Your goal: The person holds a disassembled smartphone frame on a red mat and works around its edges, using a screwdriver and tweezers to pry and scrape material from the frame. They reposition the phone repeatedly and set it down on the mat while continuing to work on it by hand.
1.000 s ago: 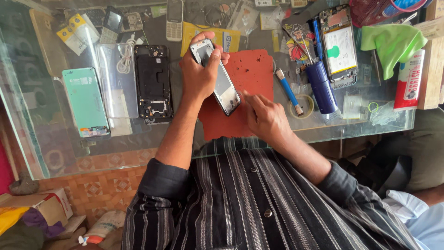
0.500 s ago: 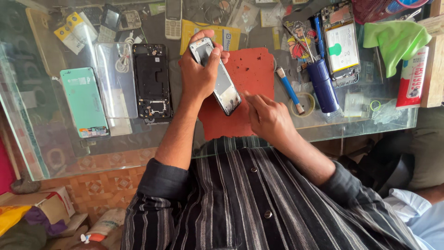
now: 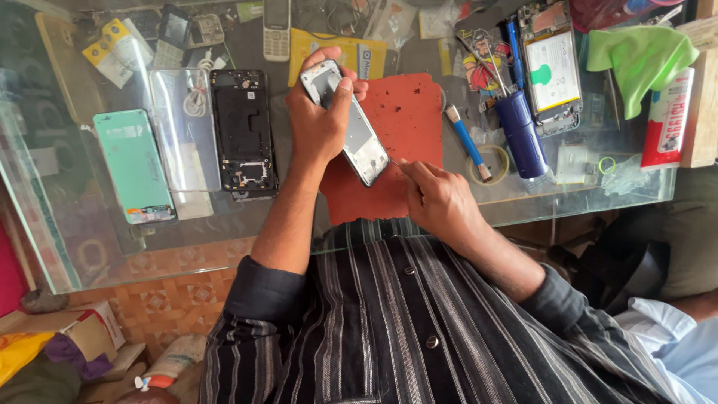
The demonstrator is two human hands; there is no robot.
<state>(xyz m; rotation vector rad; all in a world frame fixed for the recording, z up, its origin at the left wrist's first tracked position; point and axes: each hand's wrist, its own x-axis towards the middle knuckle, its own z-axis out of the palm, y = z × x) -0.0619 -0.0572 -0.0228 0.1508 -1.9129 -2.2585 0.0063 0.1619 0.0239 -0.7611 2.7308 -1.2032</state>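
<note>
My left hand grips a silver phone frame and holds it tilted above a red work mat on the glass counter. My right hand sits just to the right of the frame's lower end, fingers pinched together and touching its bottom edge. Whether a small tool is pinched in those fingers cannot be made out.
Left of the mat lie a black phone chassis, a clear case and a teal back cover. To the right are a blue-handled brush, a blue cylinder, an opened phone, a green cloth and a glue tube.
The phone frame stays in my left hand and has hardly moved. My right hand has kept working at its lower end.
</note>
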